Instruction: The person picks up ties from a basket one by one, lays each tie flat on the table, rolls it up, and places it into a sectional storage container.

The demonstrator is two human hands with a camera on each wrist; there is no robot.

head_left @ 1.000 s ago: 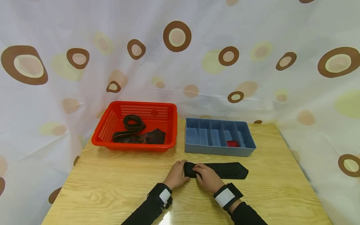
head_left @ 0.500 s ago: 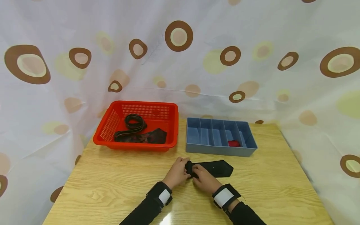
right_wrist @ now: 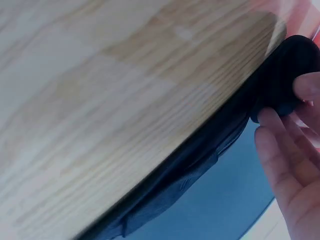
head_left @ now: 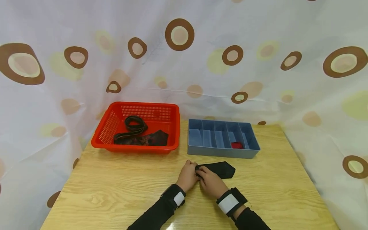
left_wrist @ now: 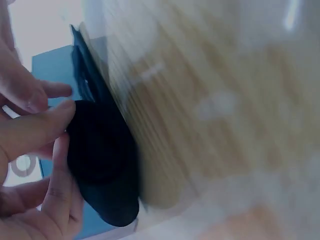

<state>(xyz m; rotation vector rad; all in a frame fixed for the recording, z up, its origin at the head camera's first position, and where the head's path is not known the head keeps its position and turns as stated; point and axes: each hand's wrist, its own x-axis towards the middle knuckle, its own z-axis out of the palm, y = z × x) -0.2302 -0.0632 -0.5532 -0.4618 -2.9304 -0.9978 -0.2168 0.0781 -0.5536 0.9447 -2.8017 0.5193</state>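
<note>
Between both hands' grip [head_left: 197,174], pinched tight, sits the rolled black tie [head_left: 219,169].

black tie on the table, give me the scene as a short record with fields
surface: wooden table
in hand: black tie, part rolled, pointed end flat on the table
left hand: grips the rolled end
right hand: pinches the roll
red basket: holds a dark tie
blue divider box: one red item in a right-hand compartment
</note>
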